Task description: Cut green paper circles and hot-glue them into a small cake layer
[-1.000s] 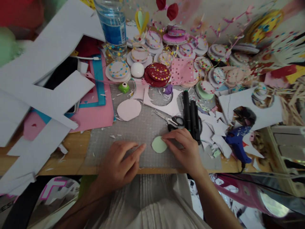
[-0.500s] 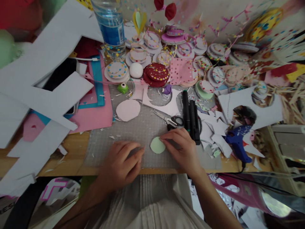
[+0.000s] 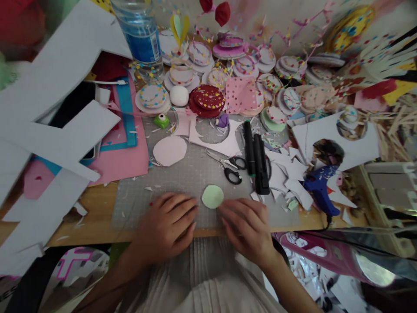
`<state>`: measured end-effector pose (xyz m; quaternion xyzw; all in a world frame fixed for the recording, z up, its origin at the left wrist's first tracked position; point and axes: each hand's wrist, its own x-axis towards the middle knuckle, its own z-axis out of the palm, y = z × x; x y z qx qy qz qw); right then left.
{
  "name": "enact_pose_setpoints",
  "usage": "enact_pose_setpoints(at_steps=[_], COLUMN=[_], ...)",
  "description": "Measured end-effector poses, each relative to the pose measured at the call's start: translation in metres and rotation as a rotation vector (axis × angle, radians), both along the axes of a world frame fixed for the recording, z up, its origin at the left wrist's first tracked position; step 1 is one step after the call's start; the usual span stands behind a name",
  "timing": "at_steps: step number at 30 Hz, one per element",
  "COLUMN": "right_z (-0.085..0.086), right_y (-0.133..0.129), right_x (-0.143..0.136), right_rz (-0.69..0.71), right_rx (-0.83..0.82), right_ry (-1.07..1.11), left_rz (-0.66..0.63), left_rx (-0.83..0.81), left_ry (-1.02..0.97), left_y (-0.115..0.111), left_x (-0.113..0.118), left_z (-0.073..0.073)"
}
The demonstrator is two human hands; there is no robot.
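Note:
A small pale green paper disc lies flat on the grey cutting mat near the table's front edge. To its left, my left hand rests on the mat, fingers slightly spread and holding nothing. On the other side, my right hand has its fingers apart, with the fingertips beside the disc's right edge; they are a little blurred. Scissors with black handles lie beyond the disc. A larger white disc is farther left, near a cut-out white sheet.
Black pens lie right of the scissors, then white scraps and a blue glue gun. Decorated round pieces and a water bottle line the back. White boards and pink sheets cover the left.
My right hand has let go of the green disc and moved nearer the front edge, its fingers opening and uncovering the scissor handles. The whole view has shifted slightly.

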<state>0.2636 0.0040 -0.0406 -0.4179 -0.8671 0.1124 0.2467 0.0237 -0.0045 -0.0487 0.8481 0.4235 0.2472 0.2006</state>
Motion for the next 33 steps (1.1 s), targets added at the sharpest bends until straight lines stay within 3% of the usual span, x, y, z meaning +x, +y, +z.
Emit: enact_pose_setpoints(at_steps=[6, 12, 17, 22, 27, 33], right_z=[-0.007, -0.013, -0.018, -0.012, -0.002, 0.009], right_y=[-0.005, -0.017, -0.026, -0.030, -0.023, -0.015], right_x=[-0.019, -0.010, -0.006, -0.003, 0.001, -0.019], right_rz=[0.070, 0.170, 0.130, 0.197, 0.231, -0.094], right_rx=[-0.077, -0.073, -0.039, 0.020, 0.000, -0.407], right_ry=[-0.080, -0.153, -0.193, -0.127, 0.045, 0.665], left_rz=[0.037, 0.090, 0.137, 0.174, 0.298, 0.228], left_rx=[-0.020, 0.010, 0.029, 0.031, -0.060, -0.348], left_ry=[-0.033, -0.143, -0.207, -0.276, -0.445, -0.574], left_y=[-0.002, -0.004, -0.005, -0.006, -0.008, -0.004], left_x=[-0.001, -0.005, -0.006, -0.008, -0.006, 0.018], left_z=[-0.002, -0.004, -0.005, -0.003, 0.002, 0.015])
